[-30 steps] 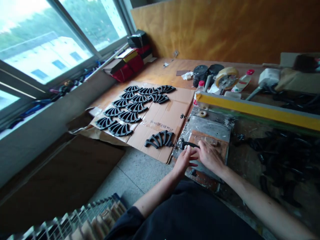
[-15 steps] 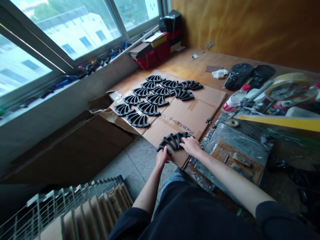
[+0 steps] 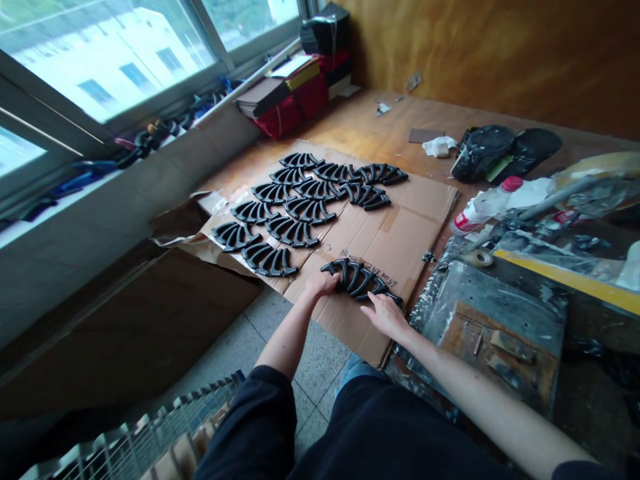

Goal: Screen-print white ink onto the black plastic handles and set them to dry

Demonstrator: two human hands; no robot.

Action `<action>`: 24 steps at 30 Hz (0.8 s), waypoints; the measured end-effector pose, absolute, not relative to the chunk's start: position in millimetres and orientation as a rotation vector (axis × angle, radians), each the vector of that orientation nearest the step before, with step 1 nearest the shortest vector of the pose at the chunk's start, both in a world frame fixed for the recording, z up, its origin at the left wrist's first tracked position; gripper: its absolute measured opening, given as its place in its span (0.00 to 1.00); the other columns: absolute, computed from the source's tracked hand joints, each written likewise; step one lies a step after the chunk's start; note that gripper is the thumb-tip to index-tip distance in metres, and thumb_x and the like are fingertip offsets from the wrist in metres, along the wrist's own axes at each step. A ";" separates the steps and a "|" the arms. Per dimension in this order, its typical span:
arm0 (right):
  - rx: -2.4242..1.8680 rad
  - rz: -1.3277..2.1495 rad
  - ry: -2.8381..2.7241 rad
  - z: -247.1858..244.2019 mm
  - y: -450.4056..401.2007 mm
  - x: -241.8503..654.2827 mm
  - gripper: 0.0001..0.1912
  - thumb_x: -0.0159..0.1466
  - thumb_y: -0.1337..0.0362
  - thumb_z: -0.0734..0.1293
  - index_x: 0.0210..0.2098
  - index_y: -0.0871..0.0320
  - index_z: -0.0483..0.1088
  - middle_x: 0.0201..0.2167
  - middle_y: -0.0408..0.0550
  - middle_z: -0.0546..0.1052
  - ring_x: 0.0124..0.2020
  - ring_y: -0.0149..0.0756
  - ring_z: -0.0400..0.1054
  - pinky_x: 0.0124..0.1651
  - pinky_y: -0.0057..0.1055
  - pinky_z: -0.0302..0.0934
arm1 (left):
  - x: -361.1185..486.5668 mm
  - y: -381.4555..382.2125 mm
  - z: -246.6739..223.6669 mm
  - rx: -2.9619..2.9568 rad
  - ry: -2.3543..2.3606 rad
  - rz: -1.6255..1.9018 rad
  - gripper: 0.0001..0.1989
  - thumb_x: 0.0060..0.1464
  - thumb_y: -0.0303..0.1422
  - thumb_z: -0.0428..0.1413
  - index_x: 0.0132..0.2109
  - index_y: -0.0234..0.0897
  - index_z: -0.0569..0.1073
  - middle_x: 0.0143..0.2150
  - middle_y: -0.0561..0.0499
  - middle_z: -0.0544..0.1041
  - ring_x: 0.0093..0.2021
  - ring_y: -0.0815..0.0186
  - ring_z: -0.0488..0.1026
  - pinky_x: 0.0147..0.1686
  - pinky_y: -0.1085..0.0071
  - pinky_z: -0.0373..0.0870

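A black, glossy fan-shaped piece with curved ribs (image 3: 356, 277) is at the near part of the cardboard sheet (image 3: 360, 233). My left hand (image 3: 324, 285) is closed around its left end, the fingertips partly hidden by the piece. My right hand (image 3: 389, 315) is at the near right edge of the piece, thumb and index finger apart, the fingers touching the edge. Whether the piece rests flat or is slightly raised I cannot tell. Farther back on the same cardboard lie several similar black fan-shaped pieces (image 3: 303, 208), arranged in slanting rows.
To the right are a metal plate (image 3: 463, 293), a tape roll (image 3: 481, 258), a plastic bottle with a red cap (image 3: 485, 205) and a yellow-edged bar (image 3: 560, 277). Dark bundles (image 3: 287, 100) stand at the back by the window. A wire rack (image 3: 135, 443) is low at the left.
The fan-shaped piece has turned, its left end now farther away and its right end nearer. My left hand has moved forward with it; my right hand has come back slightly. The camera view has shifted.
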State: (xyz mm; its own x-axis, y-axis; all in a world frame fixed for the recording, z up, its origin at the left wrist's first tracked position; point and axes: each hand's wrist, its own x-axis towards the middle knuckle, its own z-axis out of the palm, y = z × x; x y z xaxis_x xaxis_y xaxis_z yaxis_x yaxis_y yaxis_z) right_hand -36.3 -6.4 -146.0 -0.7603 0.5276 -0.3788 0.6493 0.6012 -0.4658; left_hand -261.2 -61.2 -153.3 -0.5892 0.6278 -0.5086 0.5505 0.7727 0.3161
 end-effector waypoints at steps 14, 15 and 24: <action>1.059 -1.172 2.518 -135.1 -0.8 -32.6 0.12 0.67 0.65 0.60 0.49 0.62 0.66 0.46 0.54 0.77 0.49 0.42 0.71 0.51 0.34 0.60 | -155.7 -97.5 -174.9 1.471 2.458 0.390 0.30 0.53 0.44 0.58 0.62 0.44 0.68 0.68 0.43 0.61 0.68 0.42 0.53 0.64 0.42 0.48; 1.070 -1.185 2.508 -134.2 0.0 -32.9 0.12 0.67 0.65 0.60 0.49 0.61 0.66 0.45 0.54 0.77 0.49 0.42 0.71 0.51 0.33 0.61 | -157.2 -94.2 -177.0 1.463 2.446 0.383 0.29 0.52 0.43 0.59 0.60 0.44 0.69 0.67 0.43 0.62 0.67 0.41 0.54 0.64 0.41 0.49; 1.014 -1.087 2.505 -134.7 -4.2 -30.6 0.16 0.66 0.64 0.61 0.52 0.60 0.66 0.46 0.57 0.77 0.50 0.46 0.71 0.52 0.36 0.62 | -235.7 -41.4 -164.1 1.860 2.220 0.361 0.27 0.47 0.44 0.63 0.54 0.44 0.75 0.62 0.42 0.69 0.62 0.45 0.62 0.61 0.48 0.57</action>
State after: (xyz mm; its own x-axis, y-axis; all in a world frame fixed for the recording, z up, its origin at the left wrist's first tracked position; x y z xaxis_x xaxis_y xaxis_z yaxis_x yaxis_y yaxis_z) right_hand -30.6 -4.2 -134.7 -0.7349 0.5062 -0.4513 0.6754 0.4862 -0.5545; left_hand -235.7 -41.4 -164.1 -0.1729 0.9848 -0.0129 0.9300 0.1676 0.3270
